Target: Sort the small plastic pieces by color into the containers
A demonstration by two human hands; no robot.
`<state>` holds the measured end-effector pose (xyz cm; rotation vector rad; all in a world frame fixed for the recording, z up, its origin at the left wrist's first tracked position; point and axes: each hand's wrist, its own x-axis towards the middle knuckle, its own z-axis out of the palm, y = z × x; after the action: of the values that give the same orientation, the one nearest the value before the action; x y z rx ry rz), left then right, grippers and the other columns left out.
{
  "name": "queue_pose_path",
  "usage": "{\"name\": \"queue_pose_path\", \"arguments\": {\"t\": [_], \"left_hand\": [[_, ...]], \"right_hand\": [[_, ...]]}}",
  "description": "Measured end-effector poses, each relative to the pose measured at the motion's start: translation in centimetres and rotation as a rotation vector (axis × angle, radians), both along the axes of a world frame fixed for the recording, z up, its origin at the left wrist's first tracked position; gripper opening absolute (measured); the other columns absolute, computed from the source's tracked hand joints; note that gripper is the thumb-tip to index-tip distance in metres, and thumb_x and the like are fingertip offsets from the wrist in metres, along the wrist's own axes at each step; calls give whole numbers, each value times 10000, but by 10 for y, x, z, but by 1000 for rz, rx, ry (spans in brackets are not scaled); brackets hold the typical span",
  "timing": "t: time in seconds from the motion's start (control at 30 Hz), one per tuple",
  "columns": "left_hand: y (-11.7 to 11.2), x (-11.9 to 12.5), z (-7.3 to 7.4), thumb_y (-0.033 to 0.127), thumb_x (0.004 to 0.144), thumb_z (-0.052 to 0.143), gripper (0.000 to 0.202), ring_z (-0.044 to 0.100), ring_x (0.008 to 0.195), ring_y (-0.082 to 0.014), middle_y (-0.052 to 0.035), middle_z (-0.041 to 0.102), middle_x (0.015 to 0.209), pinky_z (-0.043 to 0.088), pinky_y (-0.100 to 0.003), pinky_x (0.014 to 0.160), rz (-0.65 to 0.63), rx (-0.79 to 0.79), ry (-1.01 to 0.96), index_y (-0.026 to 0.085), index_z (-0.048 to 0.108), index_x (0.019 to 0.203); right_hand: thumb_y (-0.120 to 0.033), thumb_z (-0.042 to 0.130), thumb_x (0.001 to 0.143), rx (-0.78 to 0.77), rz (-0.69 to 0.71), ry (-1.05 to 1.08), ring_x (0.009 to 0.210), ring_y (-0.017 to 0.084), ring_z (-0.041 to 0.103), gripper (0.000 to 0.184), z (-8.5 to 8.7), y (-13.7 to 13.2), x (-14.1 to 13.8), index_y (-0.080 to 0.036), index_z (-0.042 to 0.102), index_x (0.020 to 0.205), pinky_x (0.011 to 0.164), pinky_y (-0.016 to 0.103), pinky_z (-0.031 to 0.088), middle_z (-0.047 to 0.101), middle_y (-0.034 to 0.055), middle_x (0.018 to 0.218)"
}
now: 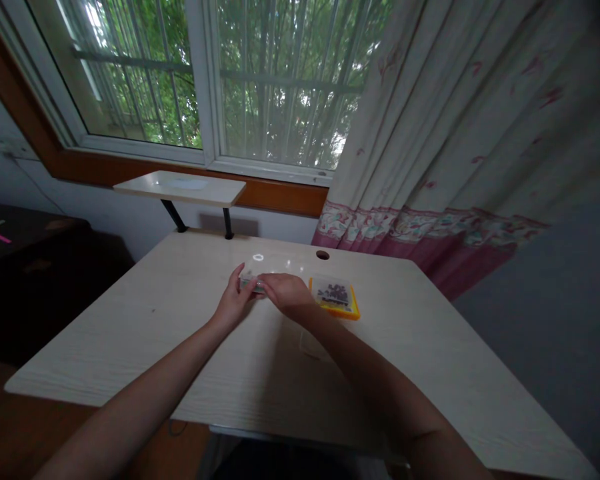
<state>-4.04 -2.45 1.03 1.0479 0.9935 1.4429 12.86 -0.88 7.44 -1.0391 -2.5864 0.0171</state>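
Over the middle of the desk, my left hand (234, 298) is closed on a small clear plastic box (247, 281), its thumb along the near side. My right hand (286, 291) meets the box from the right, fingers bent and pressed against it. What lies inside the box is too small and dim to make out. Just right of my right hand sits a clear case with a yellow rim (349, 315), with several small dark pieces in it. A thin transparent lid or tray (310, 347) lies flat on the desk, partly behind my right forearm.
The pale wooden desk (145, 333) has a round cable hole (323, 255) near its back edge. A raised shelf (200, 189) stands on black legs at the back left. A curtain (405, 180) hangs behind the right side. A dark surface (30, 233) is at far left.
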Motion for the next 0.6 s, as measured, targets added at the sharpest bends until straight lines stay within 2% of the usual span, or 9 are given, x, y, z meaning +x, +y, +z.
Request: {"name": "queue_pose_path", "arguments": {"t": [0.13, 0.33, 0.5, 0.6], "left_hand": [[6, -8, 0, 588, 792, 714, 960, 662, 854, -164, -46, 623, 982, 576, -336, 826, 17, 28, -2, 198, 223, 1518], [8, -11, -1, 546, 802, 724, 981, 661, 812, -148, -41, 648, 953, 557, -322, 830, 9, -6, -71, 193, 182, 1540], [8, -13, -3, 567, 811, 703, 999, 644, 735, -137, -45, 664, 917, 545, -304, 776, -19, -29, -24, 184, 152, 1552], [8, -16, -4, 563, 797, 718, 1008, 628, 753, -141, -56, 648, 967, 536, -286, 723, -53, -6, 49, 197, 162, 1554]], "right_hand": [[-352, 370, 1036, 67, -72, -113, 931, 207, 699, 321, -3, 9, -16, -180, 633, 1102, 784, 282, 508, 742, 95, 1031], [-379, 360, 1037, 148, -53, -120, 829, 206, 699, 321, -12, 16, -18, -188, 618, 1029, 661, 265, 453, 741, 89, 913], [-387, 357, 1034, 123, -97, -57, 765, 181, 688, 342, -23, 17, -20, -183, 629, 995, 611, 242, 409, 738, 96, 871], [-348, 315, 1040, 57, -190, 28, 724, 170, 680, 366, -27, 25, -18, -189, 635, 962, 599, 236, 407, 734, 83, 838]]}}
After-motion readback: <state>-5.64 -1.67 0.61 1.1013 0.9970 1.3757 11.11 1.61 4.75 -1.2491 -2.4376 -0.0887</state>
